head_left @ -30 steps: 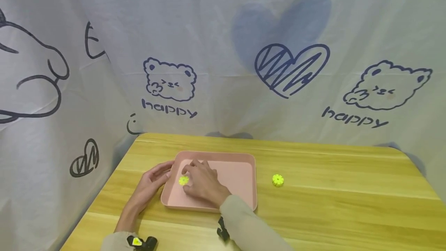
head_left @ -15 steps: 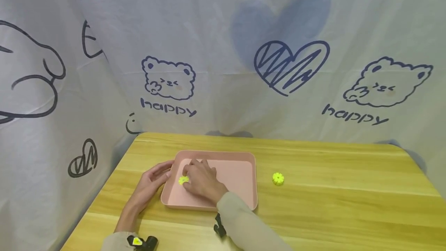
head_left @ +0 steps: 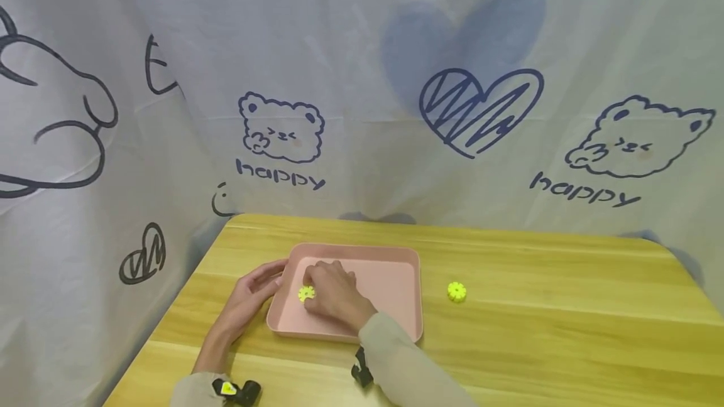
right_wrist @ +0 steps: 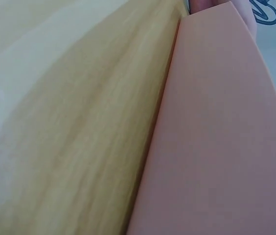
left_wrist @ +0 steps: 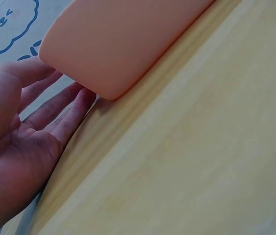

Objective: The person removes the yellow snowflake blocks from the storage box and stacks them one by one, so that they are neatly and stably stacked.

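Note:
In the head view, a pink tray (head_left: 390, 291) lies on the table. My left hand (head_left: 246, 297) rests against its left end, fingers extended and thumb near the rim. The left wrist view shows that hand (left_wrist: 28, 127) beside the tray's corner (left_wrist: 113, 39), fingertips touching low by the tabletop. Inside the tray, my right hand (head_left: 336, 294) pinches a yellow flower-shaped piece (head_left: 306, 294) between thumb and index finger, over the left part of the tray floor. In the right wrist view the tray's front wall (right_wrist: 211, 127) hides nearly all of that hand.
A second yellow flower-shaped piece (head_left: 457, 292) lies on the wooden table (head_left: 565, 331), to the right of the tray. Behind the table hangs a pale cloth (head_left: 367, 143) with drawn hearts and bears. Straps with black devices sit at both wrists.
My right thumb and index finger have drawn closer together onto the flower-shaped piece. The left hand stays at the tray's end. The head view has shifted slightly.

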Demonstrator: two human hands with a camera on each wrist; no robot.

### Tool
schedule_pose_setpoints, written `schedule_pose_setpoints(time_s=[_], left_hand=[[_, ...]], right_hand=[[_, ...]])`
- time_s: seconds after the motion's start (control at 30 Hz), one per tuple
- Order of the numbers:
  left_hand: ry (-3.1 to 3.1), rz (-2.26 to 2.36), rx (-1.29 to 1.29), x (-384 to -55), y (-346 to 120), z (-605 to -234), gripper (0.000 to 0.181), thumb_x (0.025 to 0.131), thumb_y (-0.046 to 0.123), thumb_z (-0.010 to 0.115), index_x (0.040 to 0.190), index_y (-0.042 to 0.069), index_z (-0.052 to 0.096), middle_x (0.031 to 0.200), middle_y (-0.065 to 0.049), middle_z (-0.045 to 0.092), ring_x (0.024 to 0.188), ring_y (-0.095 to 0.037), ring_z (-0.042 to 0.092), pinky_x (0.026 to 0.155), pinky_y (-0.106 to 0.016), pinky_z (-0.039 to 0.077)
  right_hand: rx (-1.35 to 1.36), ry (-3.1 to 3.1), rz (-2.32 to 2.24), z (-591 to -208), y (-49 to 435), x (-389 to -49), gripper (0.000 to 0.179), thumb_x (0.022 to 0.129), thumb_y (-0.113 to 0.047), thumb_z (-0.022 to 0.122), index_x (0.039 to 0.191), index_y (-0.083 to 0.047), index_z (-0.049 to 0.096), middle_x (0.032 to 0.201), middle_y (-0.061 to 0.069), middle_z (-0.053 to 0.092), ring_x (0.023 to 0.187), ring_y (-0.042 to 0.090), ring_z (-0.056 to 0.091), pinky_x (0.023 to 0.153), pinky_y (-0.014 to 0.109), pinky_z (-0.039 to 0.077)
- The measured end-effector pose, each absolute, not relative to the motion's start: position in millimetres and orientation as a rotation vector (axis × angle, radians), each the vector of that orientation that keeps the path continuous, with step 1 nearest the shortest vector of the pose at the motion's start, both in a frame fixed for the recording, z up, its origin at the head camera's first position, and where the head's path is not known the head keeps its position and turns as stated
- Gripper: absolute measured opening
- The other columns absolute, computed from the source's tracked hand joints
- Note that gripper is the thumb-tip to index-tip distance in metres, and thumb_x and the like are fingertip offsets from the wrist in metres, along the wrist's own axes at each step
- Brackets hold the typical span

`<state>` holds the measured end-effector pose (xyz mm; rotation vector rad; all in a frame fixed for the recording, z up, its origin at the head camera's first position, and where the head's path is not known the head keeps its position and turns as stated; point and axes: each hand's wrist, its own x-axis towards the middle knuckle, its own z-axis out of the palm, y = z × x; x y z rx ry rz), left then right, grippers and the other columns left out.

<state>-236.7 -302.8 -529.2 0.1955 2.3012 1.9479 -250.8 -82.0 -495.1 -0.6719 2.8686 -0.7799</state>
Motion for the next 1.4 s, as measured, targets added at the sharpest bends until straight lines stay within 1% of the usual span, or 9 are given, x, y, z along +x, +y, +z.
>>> schedule_pose_setpoints(time_s=[0.1, 0.27, 0.37, 0.5, 0.7, 0.9, 0.97, 1.2, 1.4], left_hand=[[2.299, 1.951, 0.189, -236.0, -303.1, -529.9, 0.049, 0.104, 0.020, 0.064, 0.148, 0.005, 0.051, 0.152, -0.015, 0.051, 0.131, -0.010, 0.055, 0.103, -0.021, 0.048], [2.304, 1.950, 0.168, -236.6, -303.1, -530.9, 0.050, 0.103, 0.023, 0.066, 0.148, 0.005, 0.052, 0.152, -0.014, 0.052, 0.130, -0.009, 0.056, 0.102, -0.022, 0.049], [2.303, 1.959, 0.171, -237.8, -303.0, -530.9, 0.051, 0.102, 0.024, 0.067, 0.147, 0.005, 0.053, 0.151, -0.014, 0.052, 0.129, -0.009, 0.057, 0.102, -0.023, 0.050], [2.302, 1.967, 0.207, -238.8, -301.4, -531.5, 0.052, 0.103, 0.023, 0.066, 0.148, 0.002, 0.051, 0.152, -0.018, 0.051, 0.129, -0.011, 0.057, 0.102, -0.023, 0.050], [2.304, 1.963, 0.210, -238.2, -300.7, -531.9, 0.052, 0.103, 0.022, 0.065, 0.149, 0.001, 0.050, 0.152, -0.019, 0.050, 0.129, -0.008, 0.057, 0.102, -0.021, 0.049], [2.309, 1.967, 0.220, -238.3, -300.6, -531.3, 0.053, 0.103, 0.023, 0.066, 0.149, 0.001, 0.050, 0.152, -0.018, 0.050, 0.126, -0.004, 0.057, 0.103, -0.020, 0.048], [2.308, 1.970, 0.219, -237.3, -301.6, -531.3, 0.053, 0.103, 0.023, 0.066, 0.149, 0.002, 0.050, 0.152, -0.018, 0.050, 0.126, -0.004, 0.057, 0.103, -0.020, 0.048], [2.275, 2.006, 0.271, -237.2, -305.2, -531.8, 0.051, 0.103, 0.019, 0.065, 0.148, 0.000, 0.050, 0.151, -0.020, 0.050, 0.125, -0.004, 0.059, 0.103, -0.022, 0.049], [2.253, 2.024, 0.320, -237.2, -306.4, -532.7, 0.049, 0.104, 0.017, 0.064, 0.148, 0.000, 0.051, 0.151, -0.021, 0.050, 0.127, -0.007, 0.059, 0.104, -0.022, 0.049]], right_hand=[[-0.718, 2.866, -0.804, -496.9, -80.0, -250.5, 0.028, 0.078, -0.016, 0.084, 0.101, -0.020, 0.067, 0.085, -0.010, 0.057, 0.085, 0.014, 0.053, 0.072, 0.036, 0.044], [-0.806, 2.846, -0.862, -499.7, -73.4, -249.6, 0.029, 0.080, -0.010, 0.081, 0.102, -0.021, 0.065, 0.080, -0.009, 0.057, 0.076, 0.010, 0.052, 0.070, 0.032, 0.044], [-0.846, 2.790, -0.971, -499.7, -67.0, -249.6, 0.029, 0.082, -0.003, 0.077, 0.102, -0.019, 0.064, 0.077, -0.007, 0.055, 0.071, 0.009, 0.049, 0.065, 0.027, 0.042], [-0.860, 2.696, -1.136, -499.5, -56.1, -249.6, 0.028, 0.084, 0.005, 0.067, 0.101, -0.017, 0.063, 0.073, -0.006, 0.052, 0.067, 0.007, 0.047, 0.061, 0.021, 0.041], [-0.816, 2.638, -1.281, -499.6, -42.9, -249.8, 0.022, 0.090, 0.005, 0.062, 0.100, -0.015, 0.063, 0.076, -0.003, 0.054, 0.069, 0.008, 0.049, 0.062, 0.022, 0.044], [-0.761, 2.621, -1.349, -498.7, -32.6, -247.1, 0.022, 0.092, 0.003, 0.064, 0.101, -0.017, 0.062, 0.091, -0.001, 0.064, 0.081, 0.009, 0.057, 0.075, 0.026, 0.051], [-0.747, 2.616, -1.367, -497.5, -29.8, -244.8, 0.023, 0.092, 0.002, 0.064, 0.102, -0.018, 0.062, 0.095, -0.002, 0.065, 0.084, 0.009, 0.059, 0.077, 0.026, 0.052], [-0.712, 2.597, -1.480, -491.6, -15.2, -234.6, 0.020, 0.093, 0.002, 0.067, 0.105, -0.014, 0.065, 0.087, -0.002, 0.065, 0.077, 0.010, 0.061, 0.072, 0.025, 0.054], [-0.672, 2.608, -1.546, -492.3, 0.9, -225.5, 0.020, 0.094, 0.001, 0.066, 0.106, -0.014, 0.067, 0.088, -0.002, 0.065, 0.081, 0.010, 0.062, 0.076, 0.027, 0.055]])
